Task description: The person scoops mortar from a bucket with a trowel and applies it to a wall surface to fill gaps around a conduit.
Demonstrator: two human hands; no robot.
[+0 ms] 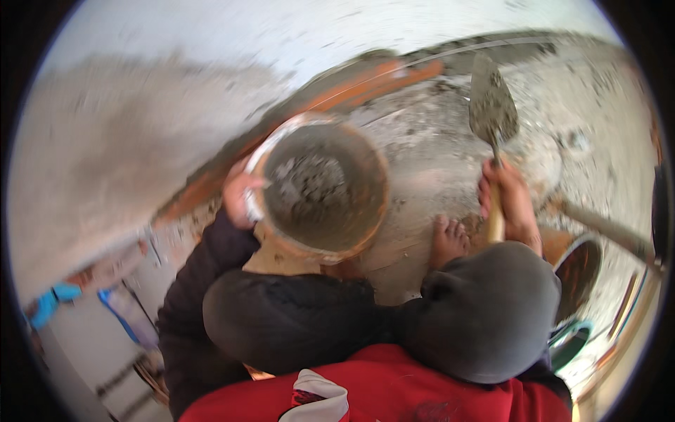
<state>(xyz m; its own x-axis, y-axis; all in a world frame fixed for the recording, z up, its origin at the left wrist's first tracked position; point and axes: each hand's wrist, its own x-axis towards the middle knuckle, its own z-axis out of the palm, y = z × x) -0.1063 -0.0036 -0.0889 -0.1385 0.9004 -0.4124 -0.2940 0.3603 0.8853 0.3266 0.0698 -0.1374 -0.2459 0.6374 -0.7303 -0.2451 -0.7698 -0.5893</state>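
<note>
My left hand (240,191) grips the rim of a round, mortar-smeared bucket (376,186), which is tilted so that its inside faces me. Grey wet mortar (313,179) lies in its bottom. On the other side my right hand (517,204) is wrapped round the wooden handle of a pointing trowel (494,105). Its blade points away from me and is coated with grey mortar. The bucket and the trowel are apart, with mortar-stained floor between them.
Orange bricks (365,83) edged with mortar run along the foot of the pale wall (133,133). My bare foot (448,243) is on the floor between my knees. By my right knee lies another bucket (580,271), near a grey pole (608,228). Blue items (46,306) are at far left.
</note>
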